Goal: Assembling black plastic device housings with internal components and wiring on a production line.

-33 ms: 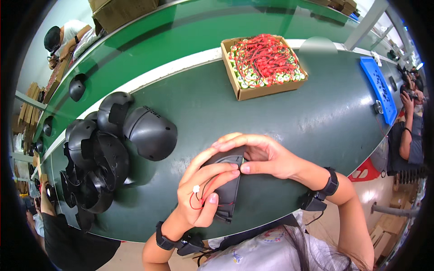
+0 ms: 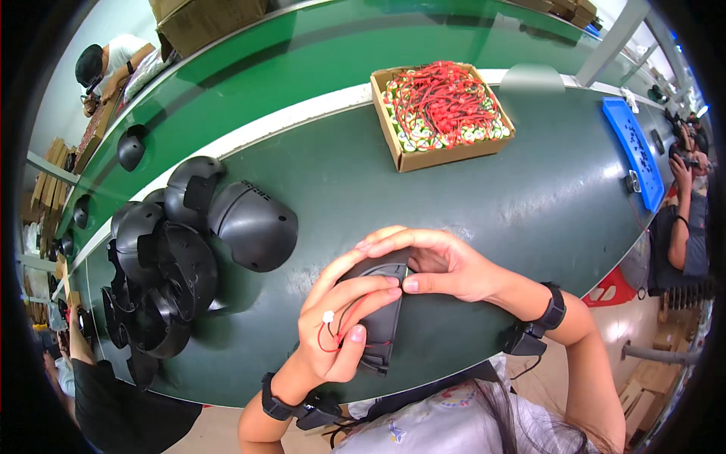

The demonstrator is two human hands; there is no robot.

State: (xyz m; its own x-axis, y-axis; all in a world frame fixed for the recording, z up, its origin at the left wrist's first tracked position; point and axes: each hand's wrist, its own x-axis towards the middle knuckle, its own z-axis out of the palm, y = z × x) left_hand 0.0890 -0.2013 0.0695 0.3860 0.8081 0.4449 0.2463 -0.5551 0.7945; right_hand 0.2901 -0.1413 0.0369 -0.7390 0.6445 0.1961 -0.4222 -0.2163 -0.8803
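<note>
Both my hands hold a black curved plastic shell (image 2: 387, 321) above the near part of the table. My left hand (image 2: 327, 321) is closed round its left side, fingers across the upper part. Thin red and black wires with a small white connector (image 2: 328, 316) lie against the left fingers. My right hand (image 2: 457, 265) grips the shell's upper right edge, its thumb close to the left fingertips and its fingers arched over the top. The shell's inside and whatever lies under the fingers are hidden.
Several black domed shells (image 2: 253, 225) are piled at left. An open cardboard box (image 2: 446, 160) at the back holds green-white cylindrical cells with red and black wires. A blue tray (image 2: 652, 198) with small dark parts lies at right. Beyond a white ledge runs a green belt (image 2: 318, 45). Other people sit at both sides.
</note>
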